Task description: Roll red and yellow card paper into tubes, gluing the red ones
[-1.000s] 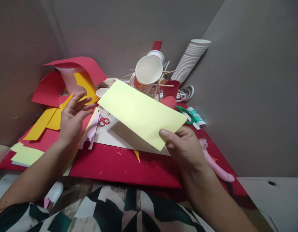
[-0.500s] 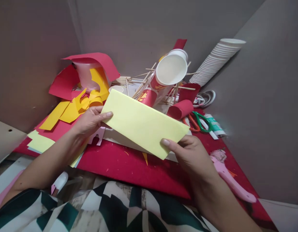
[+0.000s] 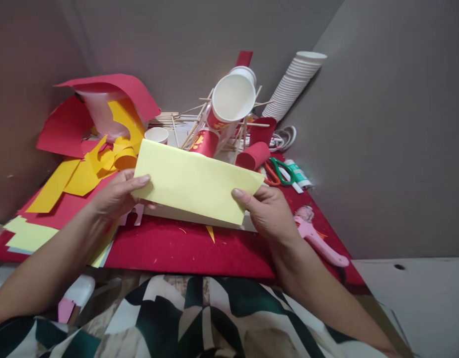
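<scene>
A pale yellow rectangular sheet of paper [image 3: 194, 181] is held up over the front of the red-covered table [image 3: 151, 251]. My left hand [image 3: 119, 194] pinches its left end, thumb on the front face. At the lower right corner, my right hand [image 3: 268, 209] grips it between thumb and fingers. Behind the sheet stands a construction of paper cups [image 3: 234, 97], red patterned tubes [image 3: 205, 142] and thin wooden sticks. A rolled red paper [image 3: 254, 155] lies just beyond the sheet's right end.
Red paper [image 3: 65, 127] and yellow cut-outs [image 3: 80, 176] lie at the left around a translucent bucket [image 3: 103, 112]. Stacked white cups [image 3: 294, 84] lean on the wall. Green-handled scissors [image 3: 283, 171] and a pink glue gun [image 3: 322, 243] are at the right.
The whole view has swung to the right, so the table's things appear further left. The yellow sheet is tilted less steeply, still held in both hands.
</scene>
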Demonstrator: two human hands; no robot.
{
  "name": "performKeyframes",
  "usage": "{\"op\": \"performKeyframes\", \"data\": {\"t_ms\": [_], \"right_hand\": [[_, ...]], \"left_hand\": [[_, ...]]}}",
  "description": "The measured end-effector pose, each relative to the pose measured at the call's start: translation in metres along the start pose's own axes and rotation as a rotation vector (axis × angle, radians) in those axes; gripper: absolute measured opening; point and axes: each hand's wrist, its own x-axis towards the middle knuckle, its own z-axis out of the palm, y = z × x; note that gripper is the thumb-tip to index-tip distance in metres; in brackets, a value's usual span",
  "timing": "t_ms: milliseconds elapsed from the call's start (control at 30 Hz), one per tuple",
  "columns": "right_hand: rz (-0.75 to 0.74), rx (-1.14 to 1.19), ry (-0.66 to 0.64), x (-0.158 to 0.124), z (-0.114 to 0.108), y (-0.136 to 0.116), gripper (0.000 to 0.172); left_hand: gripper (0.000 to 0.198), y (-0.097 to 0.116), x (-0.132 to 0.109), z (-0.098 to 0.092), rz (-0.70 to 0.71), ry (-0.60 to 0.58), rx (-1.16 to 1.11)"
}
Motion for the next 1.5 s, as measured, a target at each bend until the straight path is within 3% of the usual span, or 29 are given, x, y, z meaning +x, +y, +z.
{"op": "performKeyframes", "data": {"t_ms": [133,300,400,567,933,1033,1267,1500], "right_hand": [[-0.036,-0.008,0.02,0.001,0.002,-0.002,0.035],[-0.033,0.016,-0.087,0.004,0.0,-0.004,0.053],[0.017,0.03,-0.164,0.004,0.001,-0.006,0.054],[0.003,0.051,-0.135,0.002,0.008,-0.005,0.043],[0.055,0.096,-0.19,-0.002,0.031,0.015,0.039],[0.002,0.13,-0.122,0.002,0.027,0.015,0.038],[-0.176,0.234,0.207,0.015,0.009,0.003,0.039],[-0.316,0.288,0.365,0.022,-0.012,-0.013,0.045]], "left_hand": [[0.042,-0.003,-0.001,0.002,-0.148,-0.049,0.127],[0.04,-0.008,0.004,0.01,0.002,0.07,0.045],[0.047,-0.007,0.007,0.013,0.038,0.108,-0.018],[0.052,-0.007,0.005,0.018,-0.045,0.015,-0.046],[0.051,-0.032,0.004,0.047,-0.148,-0.104,-0.052],[0.043,-0.034,0.005,0.044,-0.181,-0.118,-0.008],[0.033,-0.035,0.007,0.037,-0.156,-0.104,-0.015],[0.025,-0.021,0.011,0.021,-0.282,-0.351,0.08]]}}
